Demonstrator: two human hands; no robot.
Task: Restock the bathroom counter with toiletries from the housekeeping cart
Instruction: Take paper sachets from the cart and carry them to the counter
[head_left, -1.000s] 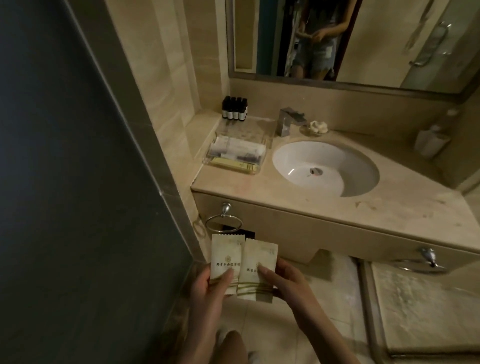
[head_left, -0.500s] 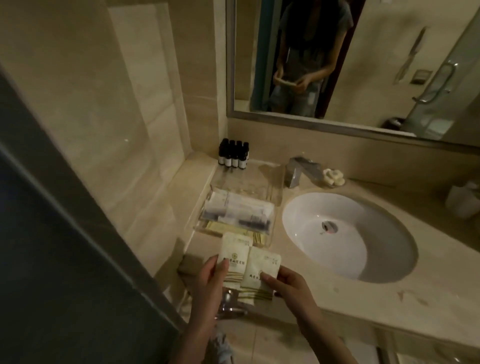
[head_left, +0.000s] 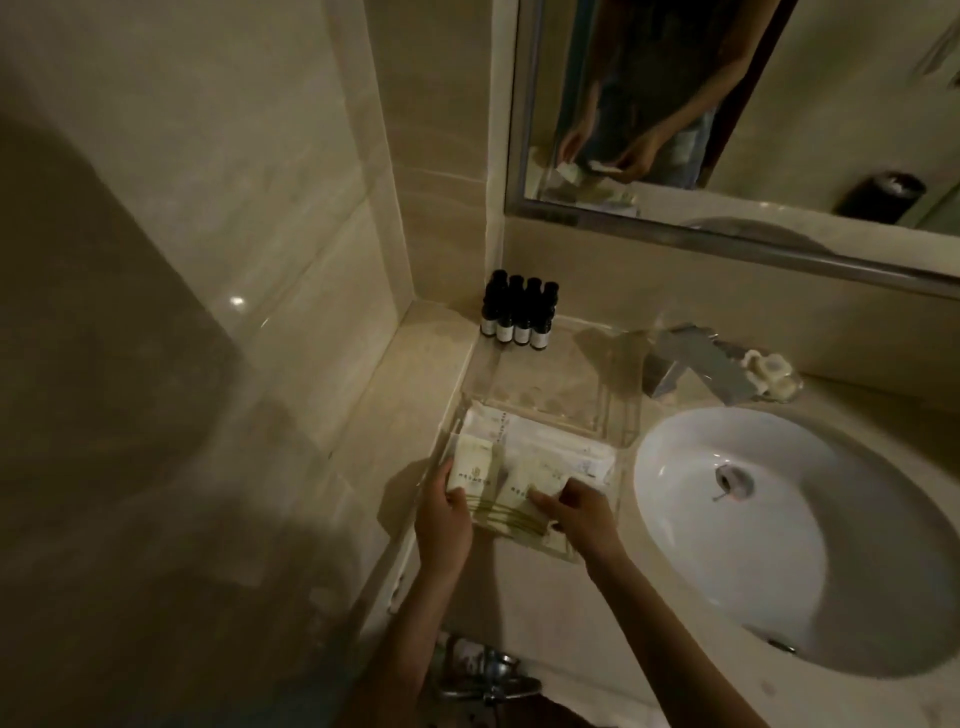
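L hand (head_left: 444, 519) and R hand (head_left: 579, 512) have gone fwd since half a sec ago, taking the left packet (head_left: 470, 470) and right packet (head_left: 522, 486) from the front edge of the counter (head_left: 540, 618) to over the clear tray (head_left: 623, 434). L thumb lies across the face of the left packet, other fingers curled under its left edge, so it's pinched. R thumb presses on the lower face of the right packet, fingers curled over its right side, clamped on it. Both packets are cream w/ dark print and olive stripes at the near end. They're side by side; inner edges touching or overlapping, can't tell which. They sit low over the near half of the tray; whether they already rest on what's below, can't tell. White wrapped items (head_left: 561, 452) lie in the tray behind them. Tray stands on the beige counter, just left of the white basin (head_left: 753, 545). In the back corner behind the tray are 4 dark bottles (head_left: 519, 317) w/ white labels, upright in a tight row. Chrome tap (head_left: 691, 358) is behind the basin, w/ a pale flower-shaped item (head_left: 771, 376) just right of it. Mirror (head_left: 727, 119) above shows the person's arms and the packets. Chrome ring (head_left: 488, 675) hangs below the counter's front, btwn the forearms.
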